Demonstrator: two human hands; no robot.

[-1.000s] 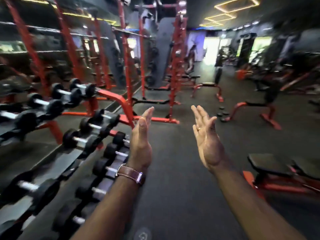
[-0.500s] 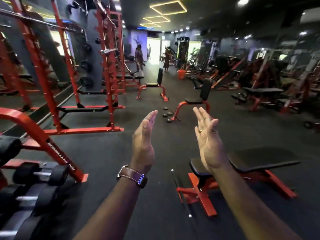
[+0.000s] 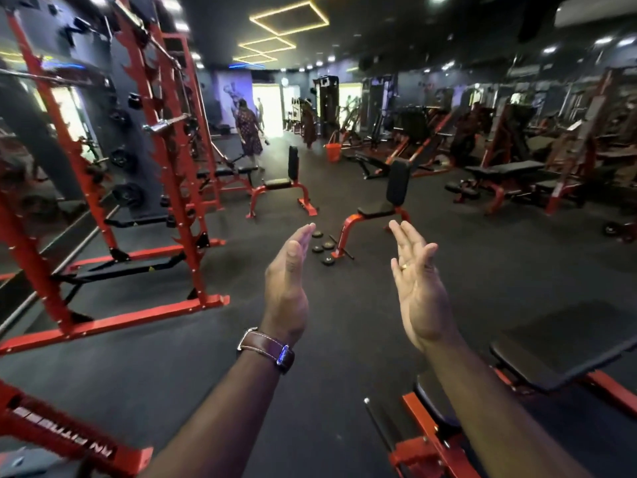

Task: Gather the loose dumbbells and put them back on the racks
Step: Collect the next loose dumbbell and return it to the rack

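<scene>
Ahead of us: left hand (image 3: 287,284) and right hand (image 3: 418,288), both empty, fingers straight, palms facing, held apart above the dark floor (image 3: 344,357). Loose dumbbells (image 3: 322,244): small dark weights on that floor, beside the upright bench (image 3: 379,212). Rack frame (image 3: 69,439): red, lower left.

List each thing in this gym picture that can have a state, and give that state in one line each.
left hand: open, fingers straight, holding nothing
right hand: open, palm turned inward, holding nothing
loose dumbbells: on the floor beside the upright bench, not yet gathered
upright bench: backrest raised, unoccupied
flat bench: pad level, nothing on it
orange bucket: standing upright on the floor
</scene>
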